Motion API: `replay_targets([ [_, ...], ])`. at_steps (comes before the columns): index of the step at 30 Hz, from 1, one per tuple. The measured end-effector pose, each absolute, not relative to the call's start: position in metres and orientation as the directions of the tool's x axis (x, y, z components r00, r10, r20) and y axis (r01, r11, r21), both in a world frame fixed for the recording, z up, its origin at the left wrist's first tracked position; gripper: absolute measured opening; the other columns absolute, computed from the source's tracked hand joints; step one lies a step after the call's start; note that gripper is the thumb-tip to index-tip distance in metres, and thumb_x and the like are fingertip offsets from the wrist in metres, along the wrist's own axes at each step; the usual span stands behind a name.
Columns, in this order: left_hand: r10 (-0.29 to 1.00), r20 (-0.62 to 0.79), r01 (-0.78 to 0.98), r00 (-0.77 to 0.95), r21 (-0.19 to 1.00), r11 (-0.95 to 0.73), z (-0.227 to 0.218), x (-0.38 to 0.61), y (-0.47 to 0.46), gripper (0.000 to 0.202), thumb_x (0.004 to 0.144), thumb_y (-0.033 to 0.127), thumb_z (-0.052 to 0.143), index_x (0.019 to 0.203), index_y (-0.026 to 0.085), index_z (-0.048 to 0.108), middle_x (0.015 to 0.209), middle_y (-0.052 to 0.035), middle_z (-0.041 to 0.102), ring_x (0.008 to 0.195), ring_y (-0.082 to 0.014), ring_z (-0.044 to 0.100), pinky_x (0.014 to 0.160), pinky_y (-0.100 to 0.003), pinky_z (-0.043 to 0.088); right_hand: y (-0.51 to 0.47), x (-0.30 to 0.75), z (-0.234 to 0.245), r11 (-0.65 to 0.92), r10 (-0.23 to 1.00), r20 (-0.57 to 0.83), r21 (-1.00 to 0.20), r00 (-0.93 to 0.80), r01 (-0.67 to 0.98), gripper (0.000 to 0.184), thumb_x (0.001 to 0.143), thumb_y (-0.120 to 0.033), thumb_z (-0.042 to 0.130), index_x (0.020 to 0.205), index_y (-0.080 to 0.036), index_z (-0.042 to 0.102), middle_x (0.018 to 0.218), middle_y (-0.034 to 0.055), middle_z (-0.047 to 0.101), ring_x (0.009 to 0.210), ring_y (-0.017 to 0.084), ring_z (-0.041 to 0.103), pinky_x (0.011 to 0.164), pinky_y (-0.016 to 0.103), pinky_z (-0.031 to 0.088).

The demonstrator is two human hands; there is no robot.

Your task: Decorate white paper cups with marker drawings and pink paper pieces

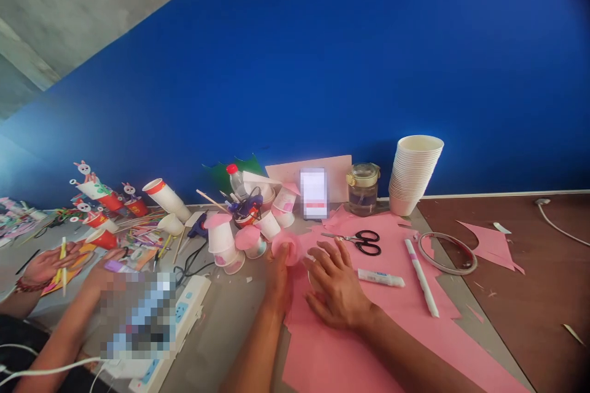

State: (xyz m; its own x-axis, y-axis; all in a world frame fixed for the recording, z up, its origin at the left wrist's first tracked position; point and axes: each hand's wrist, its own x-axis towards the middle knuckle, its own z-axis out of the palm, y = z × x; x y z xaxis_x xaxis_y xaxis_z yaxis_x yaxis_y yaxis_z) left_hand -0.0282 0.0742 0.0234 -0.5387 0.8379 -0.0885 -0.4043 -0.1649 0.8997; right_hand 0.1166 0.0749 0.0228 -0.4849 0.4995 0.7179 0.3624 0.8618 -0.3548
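My left hand [279, 279] is closed, its thumb pressed on a round pink paper piece [282, 241]; what lies beneath that piece is hidden. Close beside it, my right hand [338, 291] lies palm down with fingers spread, over a large pink paper sheet [318, 350]. Something pale and rounded shows partly under its fingers, too covered to name. Black-handled scissors [367, 242] lie just beyond my right fingertips. To the right of that hand are a glue tube [381, 277] and a white marker [421, 279].
White cups with pink paper tops [221, 239] cluster left of my hands. A stack of paper cups [415, 175], a glass jar [363, 190] and a phone [314, 192] stand along the wall. A tape ring [448, 253] lies right. A co-worker's hands [53, 261] and a power strip [191, 301] are left.
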Motion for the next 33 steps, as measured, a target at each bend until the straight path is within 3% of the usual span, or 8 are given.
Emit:
replay_targets([
  [3, 0.871, -0.071, -0.371, -0.485, 0.919, -0.131, 0.021, -0.028, 0.073, 0.026, 0.070, 0.039, 0.071, 0.080, 0.020, 0.056, 0.067, 0.0041, 0.056, 0.060, -0.0116, 0.053, 0.060, -0.026, 0.047, 0.072, 0.116, 0.021, 0.805, 0.571, 0.723, -0.585, -0.389, 0.096, 0.034, 0.082, -0.030, 0.050, 0.115, -0.022, 0.053, 0.096, 0.0077, 0.063, 0.096, 0.027, 0.058, 0.096, 0.055, 0.037],
  [6, 0.870, -0.061, -0.352, -0.489, 0.927, -0.133, 0.021, -0.028, 0.072, 0.027, 0.069, 0.039, 0.072, 0.078, 0.020, 0.055, 0.067, 0.0035, 0.055, 0.060, -0.0122, 0.052, 0.058, -0.026, 0.045, 0.077, 0.112, 0.014, 0.442, 0.864, 0.467, -0.883, -0.187, -0.160, 0.025, 0.091, -0.032, 0.042, 0.109, -0.021, 0.054, 0.071, 0.0025, 0.059, 0.067, 0.018, 0.059, 0.067, 0.036, 0.051],
  [9, 0.869, -0.067, -0.324, -0.490, 0.940, -0.110, 0.020, -0.026, 0.070, 0.027, 0.071, 0.041, 0.071, 0.080, 0.020, 0.056, 0.068, 0.0032, 0.055, 0.060, -0.0128, 0.051, 0.060, -0.027, 0.045, 0.087, 0.109, 0.008, 0.154, 0.965, 0.211, -0.939, -0.159, -0.309, 0.024, 0.086, -0.041, 0.051, 0.090, -0.019, 0.059, 0.057, -0.0021, 0.051, 0.055, 0.015, 0.053, 0.056, 0.029, 0.048],
  [12, 0.896, -0.047, -0.250, -0.442, 0.966, -0.072, 0.018, -0.024, 0.067, 0.027, 0.074, 0.043, 0.068, 0.081, 0.020, 0.057, 0.070, 0.0016, 0.057, 0.061, -0.0136, 0.052, 0.060, -0.028, 0.045, 0.095, 0.108, 0.006, 0.076, 0.979, 0.132, -0.944, -0.155, -0.321, 0.029, 0.081, -0.045, 0.058, 0.091, -0.018, 0.060, 0.063, -0.0017, 0.053, 0.056, 0.013, 0.051, 0.054, 0.027, 0.046],
  [17, 0.943, 0.037, -0.061, -0.331, 0.996, -0.060, 0.016, -0.024, 0.068, 0.028, 0.072, 0.043, 0.069, 0.078, 0.017, 0.062, 0.072, -0.0005, 0.061, 0.065, -0.0144, 0.054, 0.062, -0.027, 0.046, 0.098, 0.106, 0.005, 0.142, 0.968, 0.167, -0.980, -0.185, -0.141, 0.032, 0.078, -0.040, 0.060, 0.100, -0.017, 0.061, 0.081, 0.0037, 0.062, 0.068, 0.016, 0.057, 0.063, 0.030, 0.049],
  [21, 0.952, 0.099, 0.044, -0.288, 0.995, -0.091, 0.018, -0.024, 0.070, 0.022, 0.065, 0.035, 0.074, 0.074, 0.016, 0.066, 0.072, -0.0012, 0.063, 0.070, -0.0155, 0.055, 0.067, -0.025, 0.046, 0.099, 0.107, 0.003, 0.236, 0.952, 0.220, -0.971, -0.214, 0.049, 0.016, 0.082, -0.029, 0.053, 0.086, -0.017, 0.062, 0.077, 0.0040, 0.065, 0.067, 0.016, 0.058, 0.060, 0.027, 0.046],
  [26, 0.941, 0.138, 0.137, -0.310, 0.986, -0.099, 0.019, -0.022, 0.069, 0.014, 0.069, 0.029, 0.070, 0.073, 0.016, 0.066, 0.069, -0.0003, 0.063, 0.067, -0.0148, 0.055, 0.064, -0.025, 0.046, 0.098, 0.111, 0.005, 0.492, 0.871, 0.455, -0.810, -0.187, 0.318, 0.016, 0.083, -0.022, 0.050, 0.070, -0.019, 0.059, 0.064, 0.0015, 0.062, 0.058, 0.015, 0.053, 0.056, 0.027, 0.038],
  [33, 0.896, 0.201, 0.209, -0.395, 0.970, -0.126, 0.025, -0.017, 0.067, 0.012, 0.070, 0.027, 0.066, 0.065, 0.018, 0.061, 0.063, 0.0027, 0.056, 0.063, -0.0128, 0.049, 0.062, -0.023, 0.043, 0.091, 0.110, 0.009, 0.634, 0.767, 0.616, -0.682, -0.181, 0.364, 0.019, 0.088, -0.022, 0.048, 0.072, -0.019, 0.058, 0.061, 0.0009, 0.059, 0.058, 0.015, 0.052, 0.063, 0.031, 0.037],
])
